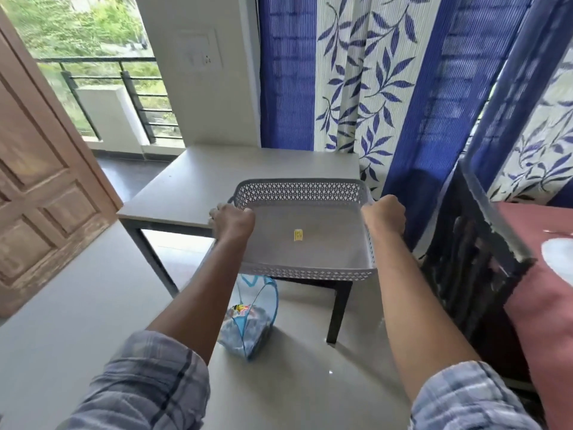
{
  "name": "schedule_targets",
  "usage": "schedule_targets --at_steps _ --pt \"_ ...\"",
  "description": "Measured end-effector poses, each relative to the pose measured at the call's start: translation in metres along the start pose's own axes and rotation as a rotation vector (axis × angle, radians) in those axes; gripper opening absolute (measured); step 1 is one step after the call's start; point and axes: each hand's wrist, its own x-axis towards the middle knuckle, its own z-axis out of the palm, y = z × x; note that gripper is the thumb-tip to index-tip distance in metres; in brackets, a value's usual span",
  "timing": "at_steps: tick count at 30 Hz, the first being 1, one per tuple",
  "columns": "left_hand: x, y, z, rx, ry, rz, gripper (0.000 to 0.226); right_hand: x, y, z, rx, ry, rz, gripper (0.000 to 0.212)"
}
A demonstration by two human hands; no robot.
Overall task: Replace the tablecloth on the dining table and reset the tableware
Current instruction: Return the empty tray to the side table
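A grey plastic tray (305,271) with lattice walls is held out in front of me, over the near edge of a small grey side table (217,178). My left hand (232,220) grips its left rim and my right hand (386,214) grips its right rim. The tray holds nothing but a small yellow sticker (298,235) on its floor. At the far right, the dining table shows a red tablecloth (545,311) with a white plate (559,256) on it.
A dark chair (471,262) stands between me and the dining table. A blue mesh bag (248,321) of items sits on the floor under the tray. Blue leaf-print curtains (356,72) hang behind. A wooden door (40,181) stands open at the left beside a balcony.
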Motion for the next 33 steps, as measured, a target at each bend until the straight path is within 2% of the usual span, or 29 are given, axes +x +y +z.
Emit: schedule_targets --at_steps 13,17,22,29,33 --pt "0.211 0.077 0.137 0.015 -0.133 0.029 0.061 0.182 -0.055 0.132 -0.086 0.027 0.087 0.034" --pt "0.256 0.094 0.175 0.022 -0.189 0.032 0.058 0.229 -0.067 0.165 -0.092 0.083 0.120 0.039" --pt "0.315 0.114 0.221 0.054 -0.256 0.067 0.056 0.294 -0.084 0.212 -0.064 0.080 0.149 0.037" --pt "0.390 0.165 0.288 0.066 -0.296 0.107 0.049 0.405 -0.107 0.259 -0.019 0.088 0.108 0.036" --pt "0.429 0.197 0.330 0.057 -0.327 0.093 0.052 0.469 -0.117 0.281 -0.011 0.087 0.111 0.039"
